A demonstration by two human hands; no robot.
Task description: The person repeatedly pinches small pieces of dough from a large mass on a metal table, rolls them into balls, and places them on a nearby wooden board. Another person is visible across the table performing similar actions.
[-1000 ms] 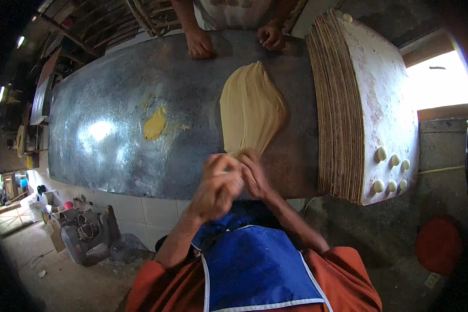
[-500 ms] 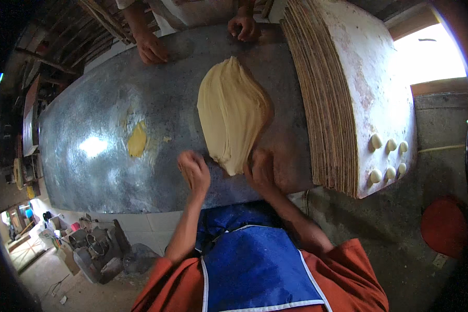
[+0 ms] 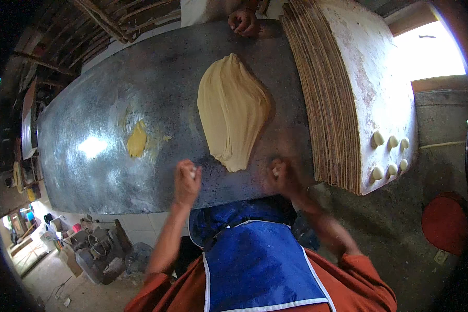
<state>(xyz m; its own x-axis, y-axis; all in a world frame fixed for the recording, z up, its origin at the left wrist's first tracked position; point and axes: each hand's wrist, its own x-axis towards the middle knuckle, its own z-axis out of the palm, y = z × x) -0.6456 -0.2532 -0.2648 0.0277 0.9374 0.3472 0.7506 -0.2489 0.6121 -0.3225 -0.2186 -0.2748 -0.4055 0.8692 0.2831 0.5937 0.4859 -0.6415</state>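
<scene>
A long, folded mass of pale dough (image 3: 231,112) lies on the grey metal table (image 3: 171,88). My left hand (image 3: 187,179) is closed below and left of the dough, with a small pale bit showing among its curled fingers. My right hand (image 3: 283,177), slightly blurred, is closed below and right of it, also with something pale at the fingers. Neither touches the dough mass. A smear of yellow paste (image 3: 137,139) sits on the table to the left. A co-worker's hand (image 3: 243,22) rests curled at the far edge, beyond the dough.
A tall stack of boards (image 3: 322,99) fills the table's right end, with several small white round lumps (image 3: 378,138) on the pale top face. A red round object (image 3: 442,223) is low at the right. Machinery and containers (image 3: 96,247) stand on the floor at lower left.
My hands have left the dough's near end and moved apart, either side of it. One of the co-worker's hands has left the view. The camera's view has shifted somewhat.
</scene>
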